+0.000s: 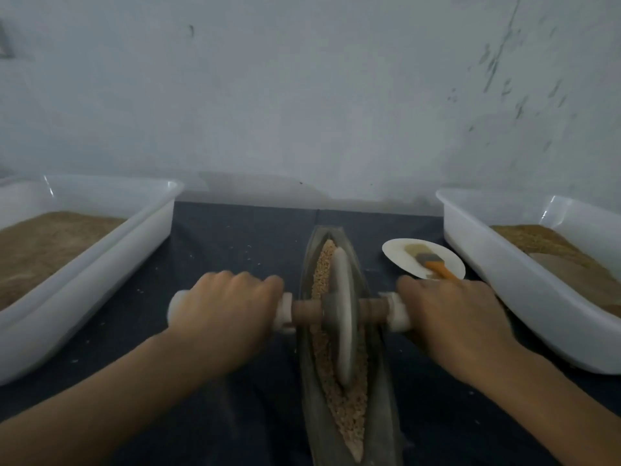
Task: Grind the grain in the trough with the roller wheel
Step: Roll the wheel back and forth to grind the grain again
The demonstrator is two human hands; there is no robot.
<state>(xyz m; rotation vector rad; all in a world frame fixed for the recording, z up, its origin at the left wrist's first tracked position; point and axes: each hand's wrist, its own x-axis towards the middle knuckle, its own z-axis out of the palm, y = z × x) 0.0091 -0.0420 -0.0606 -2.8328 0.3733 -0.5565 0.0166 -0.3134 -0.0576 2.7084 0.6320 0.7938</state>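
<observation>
Head view: the roller wheel [342, 314] is stood in the grain-filled trough [379, 364], its axle handles gripped by clenched left hand [221, 304] and right hand [453, 317].

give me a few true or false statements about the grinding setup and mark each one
1. Both hands grip the roller's handles, left hand on one side and right hand on the other. True.
2. The roller wheel lies on the plate. False: it stands in the trough, among the grain.
3. A brush with an orange handle rests on the white plate. True.
4. The white tub on the left is empty. False: it holds brown material.
5. The plate sits left of the trough. False: right.
</observation>
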